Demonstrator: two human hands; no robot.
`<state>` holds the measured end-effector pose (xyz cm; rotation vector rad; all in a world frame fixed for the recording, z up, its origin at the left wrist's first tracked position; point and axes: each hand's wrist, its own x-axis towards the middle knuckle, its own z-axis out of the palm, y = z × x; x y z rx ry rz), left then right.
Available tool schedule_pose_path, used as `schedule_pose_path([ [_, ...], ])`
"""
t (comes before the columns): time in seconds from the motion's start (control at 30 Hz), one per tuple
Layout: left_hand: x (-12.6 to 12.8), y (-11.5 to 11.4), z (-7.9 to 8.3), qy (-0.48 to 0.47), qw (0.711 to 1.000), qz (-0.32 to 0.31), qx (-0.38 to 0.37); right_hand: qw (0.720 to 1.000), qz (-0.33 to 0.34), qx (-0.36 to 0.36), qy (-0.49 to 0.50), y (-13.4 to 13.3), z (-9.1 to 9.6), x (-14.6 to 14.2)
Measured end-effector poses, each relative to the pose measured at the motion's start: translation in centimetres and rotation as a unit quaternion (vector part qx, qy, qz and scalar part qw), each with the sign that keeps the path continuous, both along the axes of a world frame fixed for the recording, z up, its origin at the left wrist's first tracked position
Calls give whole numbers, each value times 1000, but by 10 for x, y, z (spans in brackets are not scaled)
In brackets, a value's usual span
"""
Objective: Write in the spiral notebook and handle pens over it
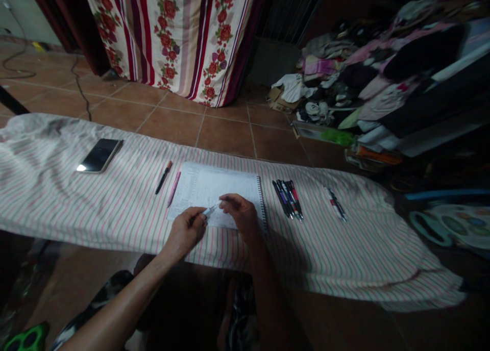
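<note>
Striped cloth (126, 203) spread across the near surface, spiral notebook (225, 180) lying open in the middle, written-on page up. Left hand (187, 227) closes thumb and fingers on a pale slim pen (210, 209), held just above the notebook's near part. Right hand (241, 212) comes in from the right, fingertips curled at the pen's far end; whether they pinch it or merely hover beside it, I cannot tell (blur and dim light). Left of the notebook lie a black pen with an orange end (163, 177) and a pink pen (173, 189); to the right, a side-by-side bunch of pens (285, 198), then a smaller pen group (335, 204) well apart. Phone (100, 154) farther left. Progress, by my judgement: midway through handling this one pen, which is not yet set down; whether the others are finished or waiting, unclear.
</note>
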<state>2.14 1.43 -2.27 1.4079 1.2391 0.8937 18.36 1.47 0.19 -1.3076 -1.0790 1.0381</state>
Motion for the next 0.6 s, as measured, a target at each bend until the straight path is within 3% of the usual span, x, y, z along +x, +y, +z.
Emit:
schedule_pose_path([
  [0.6, 0, 0, 1, 24, 999, -13, 30, 999, 33, -26, -9, -1, 2, -2],
])
